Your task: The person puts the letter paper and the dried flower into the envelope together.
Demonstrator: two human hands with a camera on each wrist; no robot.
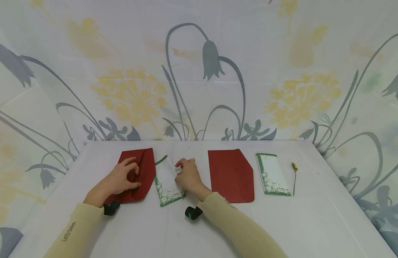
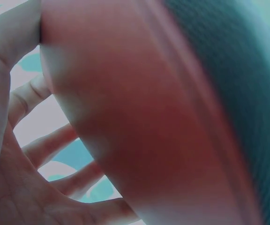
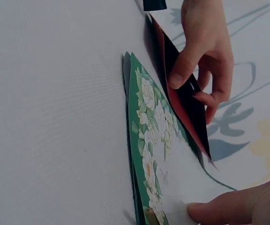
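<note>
On the left, my left hand (image 1: 119,178) holds a red envelope (image 1: 148,175), its thumb and curled fingers at the open edge. The left wrist view shows the envelope (image 2: 139,122) close up and blurred, covering the fingertips. Just right of it lies a white card (image 1: 165,179) with a green, white-flowered border, slightly turned. My right hand (image 1: 190,178) grips the card's right side; in the right wrist view its thumb (image 3: 233,206) lies on the card's face (image 3: 149,122). A small yellow tip shows past the right fingers, and a thin green stem end below; the hand hides what lies between.
A second red envelope (image 1: 231,175) lies flat right of my right hand. Beyond it are another green-bordered card (image 1: 273,175) and a yellow-headed flower sprig (image 1: 294,173). A floral-printed cloth (image 1: 199,93) rises behind the white table (image 1: 199,236).
</note>
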